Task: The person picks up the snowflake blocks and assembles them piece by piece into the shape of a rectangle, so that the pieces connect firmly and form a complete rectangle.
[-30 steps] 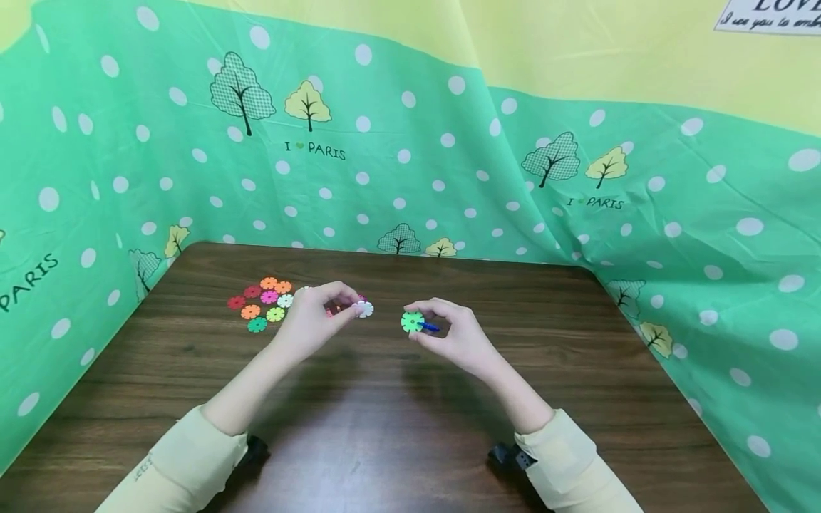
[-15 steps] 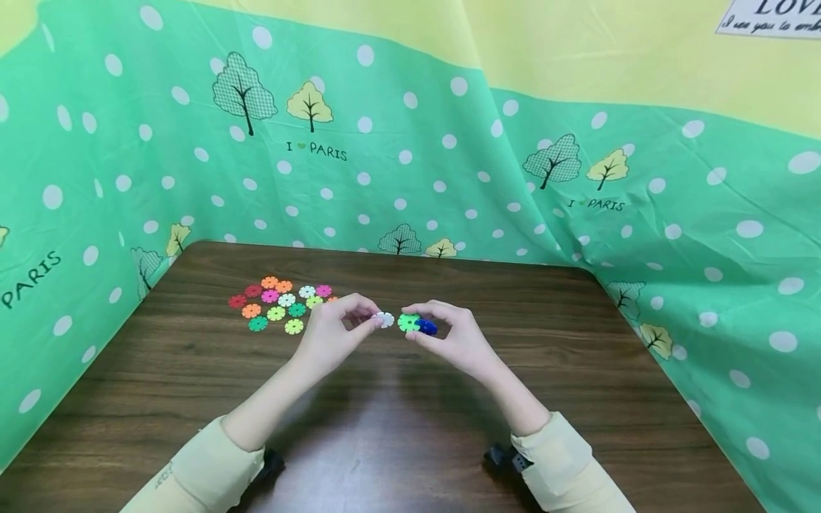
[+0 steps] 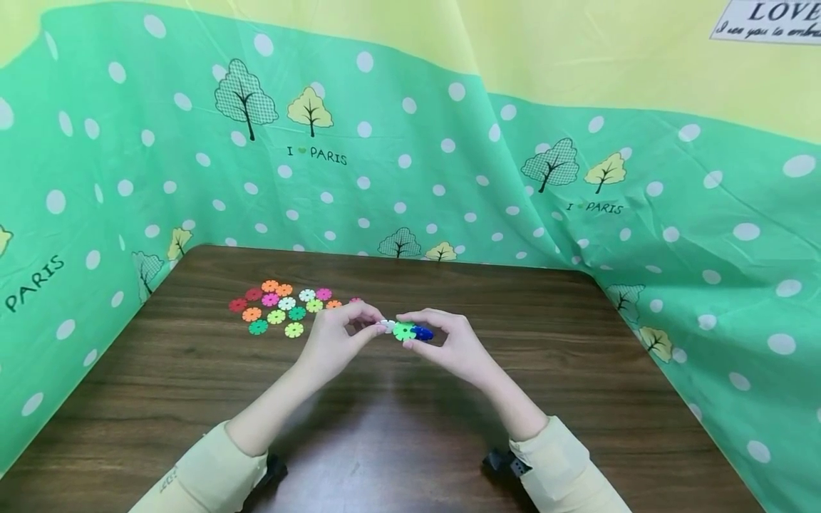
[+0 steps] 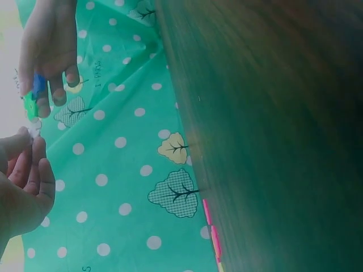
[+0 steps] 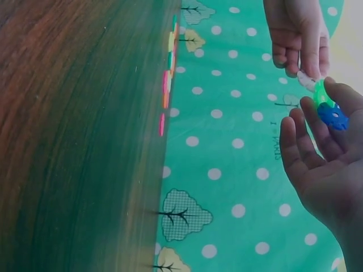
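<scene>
My left hand pinches a white notched, flower-shaped disc between thumb and fingertips. Facing it, my right hand pinches a green disc of the same kind, with a blue disc joined to its right side. In the right wrist view the blue disc sits at an angle to the green disc. White and green discs meet edge to edge above the table; whether their notches interlock I cannot tell. Part of the white disc is hidden by the left fingertips.
Several loose flower-shaped discs in red, orange, pink, white, yellow-green and green lie on the dark wooden table, left of the hands, among them a yellow-green disc. A green dotted curtain stands behind the table and along its sides.
My left hand has moved right with the white disc, up to the green one. The right hand has stayed nearly in place, its joined discs turning so the blue one shows more of its face.
</scene>
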